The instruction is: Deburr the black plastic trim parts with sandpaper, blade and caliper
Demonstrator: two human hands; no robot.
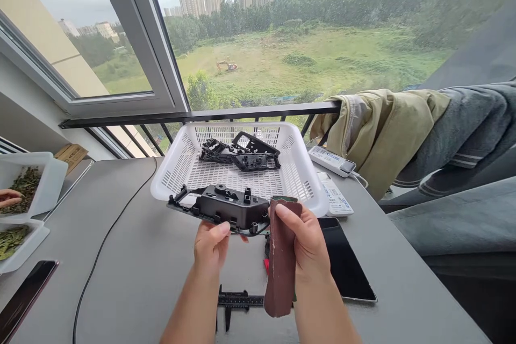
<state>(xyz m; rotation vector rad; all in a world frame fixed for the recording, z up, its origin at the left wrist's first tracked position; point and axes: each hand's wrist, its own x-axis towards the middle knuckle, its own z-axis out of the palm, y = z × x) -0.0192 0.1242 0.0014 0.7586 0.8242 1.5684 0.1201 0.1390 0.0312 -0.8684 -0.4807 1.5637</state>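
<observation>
My left hand is closed on the near edge of a black molded plastic part with clips and posts, thumb on its side. Between the thumb and fingers of my right hand is a folded, brownish-red strip of sandpaper, its upper end against the part's right end. That contact is partly hidden by the sheet. Below the hands a black caliper lies on the table, partly covered by the sandpaper. Something small and red shows beside the strip.
A white plastic basket with several black plastic parts stands behind my hands. A tablet and power strips lie right. At left are a cable, a phone and leaf-filled containers, another person's hand in one.
</observation>
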